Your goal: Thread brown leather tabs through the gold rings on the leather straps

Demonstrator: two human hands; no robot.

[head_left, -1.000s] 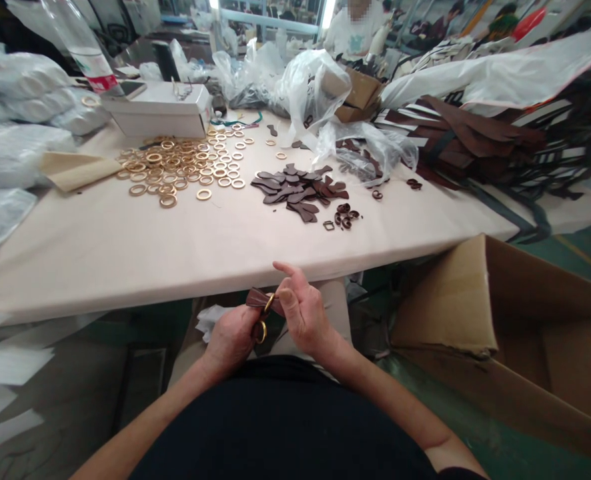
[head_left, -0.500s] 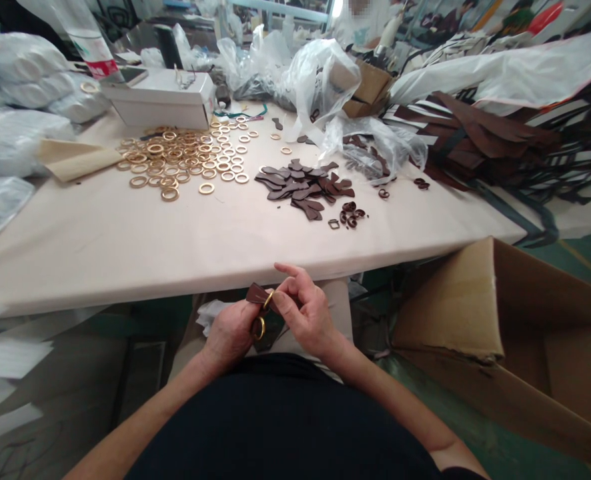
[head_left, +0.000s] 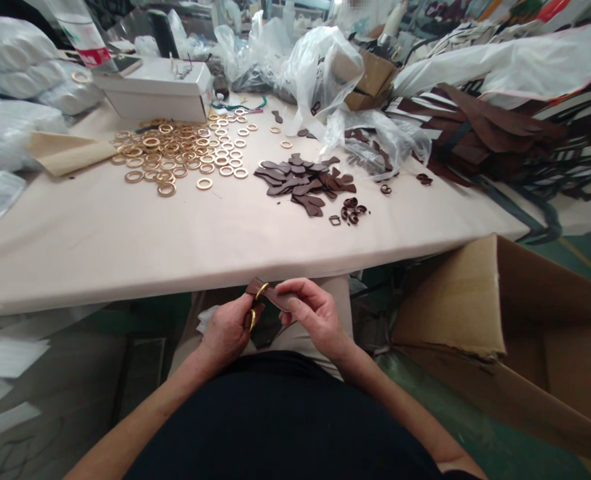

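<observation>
A brown leather tab (head_left: 281,300) stretches between my hands above my lap, with a gold ring (head_left: 261,291) around its narrow part. My left hand (head_left: 229,327) is closed on the tab's flared left end. A second gold ring (head_left: 253,320) sits at the left fingers; how it is held there is partly hidden. My right hand (head_left: 320,317) pinches the tab's right end between thumb and fingers. On the table lie a pile of brown leather tabs (head_left: 300,180) and, to its left, a spread of gold rings (head_left: 175,150).
Small dark brown loops (head_left: 353,211) and a metal buckle (head_left: 335,221) lie by the tabs. A white box (head_left: 155,93) and plastic bags (head_left: 320,67) stand at the back. Brown straps (head_left: 495,127) are heaped at right. An open cardboard box (head_left: 450,300) stands beside me on the right.
My right hand has shifted its pinch from beside the ring to the tab's right end, its index finger now curled in. More of the tab shows, and the ring sits around it.
</observation>
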